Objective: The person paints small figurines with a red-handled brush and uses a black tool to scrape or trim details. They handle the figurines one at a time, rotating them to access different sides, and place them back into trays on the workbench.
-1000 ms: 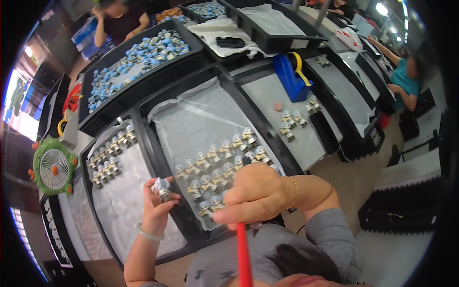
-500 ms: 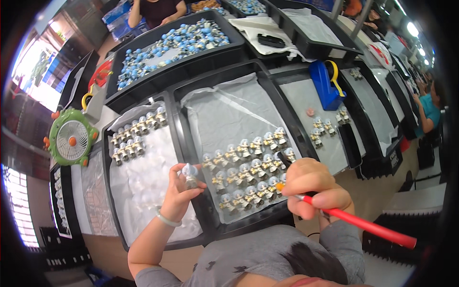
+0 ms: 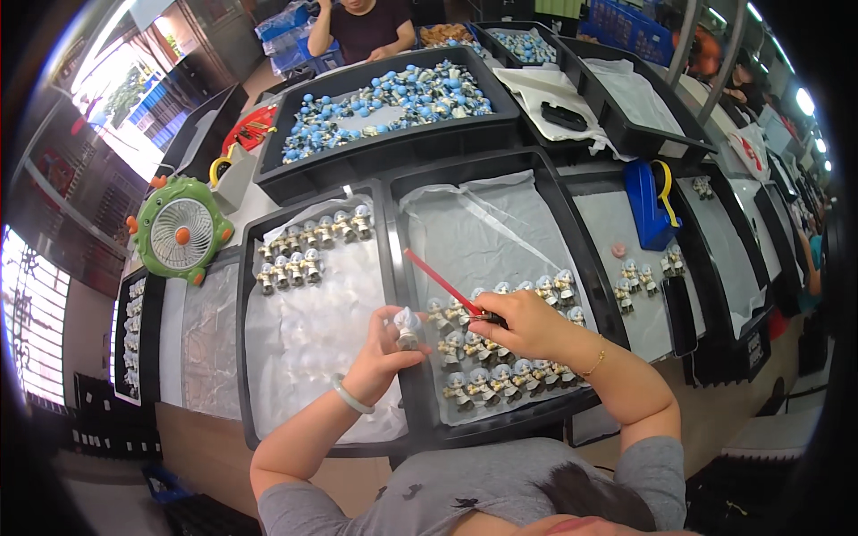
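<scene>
My left hand [image 3: 380, 357] pinches a small figurine [image 3: 407, 327] with pale blue hair, held upright over the wall between two trays. Just to its right, my right hand [image 3: 523, 323] is closed on a slim red-handled tool [image 3: 440, 282]. The red shaft slants up and left from my fingers, and a dark piece shows beside them; the tool's working tip cannot be made out. Under my right hand, rows of similar figurines [image 3: 503, 380] lie on the lined middle tray [image 3: 465, 424]. My right hand and forearm cover some of them.
The left tray [image 3: 313, 375] holds two rows of figurines [image 3: 290, 271] on white padding. Beyond stands a large black bin [image 3: 393, 138] of blue-and-dark parts. A green fan [image 3: 181, 228] is at left, a blue tape dispenser [image 3: 648, 210] at right. Another person [image 3: 366, 31] sits across.
My right hand has moved left and farther in, over the middle tray, and the red shaft now points up-left instead of down-right. My left hand still holds the figurine. The view has shifted.
</scene>
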The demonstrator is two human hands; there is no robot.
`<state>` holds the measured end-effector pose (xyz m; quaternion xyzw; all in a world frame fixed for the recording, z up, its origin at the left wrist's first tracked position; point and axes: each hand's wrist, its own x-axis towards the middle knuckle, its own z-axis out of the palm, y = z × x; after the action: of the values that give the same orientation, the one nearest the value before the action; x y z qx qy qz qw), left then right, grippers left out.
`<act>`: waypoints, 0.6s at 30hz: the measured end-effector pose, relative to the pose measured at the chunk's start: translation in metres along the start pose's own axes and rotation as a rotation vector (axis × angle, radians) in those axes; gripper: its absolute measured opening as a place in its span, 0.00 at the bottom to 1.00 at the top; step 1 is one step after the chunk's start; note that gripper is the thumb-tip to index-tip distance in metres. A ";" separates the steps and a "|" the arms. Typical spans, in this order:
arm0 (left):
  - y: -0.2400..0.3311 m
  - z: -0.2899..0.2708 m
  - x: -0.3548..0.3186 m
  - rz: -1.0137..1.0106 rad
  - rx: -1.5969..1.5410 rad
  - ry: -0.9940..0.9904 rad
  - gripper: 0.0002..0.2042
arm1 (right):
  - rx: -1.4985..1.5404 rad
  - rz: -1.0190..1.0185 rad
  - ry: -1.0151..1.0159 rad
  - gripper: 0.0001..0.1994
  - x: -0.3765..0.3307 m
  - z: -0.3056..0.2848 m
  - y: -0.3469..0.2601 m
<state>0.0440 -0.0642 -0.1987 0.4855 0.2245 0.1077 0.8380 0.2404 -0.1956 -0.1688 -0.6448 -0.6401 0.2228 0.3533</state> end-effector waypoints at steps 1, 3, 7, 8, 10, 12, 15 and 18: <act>0.000 0.000 0.000 0.004 -0.008 -0.005 0.30 | -0.014 -0.014 0.003 0.11 0.000 0.001 0.000; -0.003 -0.003 0.000 0.013 0.000 -0.014 0.30 | -0.026 -0.013 -0.020 0.11 -0.001 0.003 -0.001; -0.004 -0.005 0.000 0.018 0.000 -0.019 0.29 | -0.045 -0.006 -0.055 0.11 0.000 0.007 -0.003; -0.004 -0.004 0.000 0.017 0.002 -0.016 0.28 | -0.045 0.003 -0.061 0.12 -0.001 0.008 -0.003; -0.004 -0.003 -0.001 0.021 0.012 -0.019 0.28 | -0.036 0.020 -0.061 0.12 -0.002 0.009 -0.002; -0.004 -0.003 -0.001 0.029 0.016 -0.023 0.27 | -0.018 0.059 -0.074 0.13 -0.001 0.009 -0.004; -0.004 -0.003 0.000 0.046 0.012 -0.029 0.27 | -0.011 0.111 -0.099 0.14 0.000 0.005 -0.008; -0.007 -0.002 0.001 0.049 0.013 -0.031 0.27 | -0.034 -0.015 0.027 0.11 -0.003 0.015 0.004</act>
<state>0.0438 -0.0661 -0.2052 0.4977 0.2003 0.1194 0.8354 0.2314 -0.1955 -0.1822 -0.6490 -0.6436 0.2005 0.3527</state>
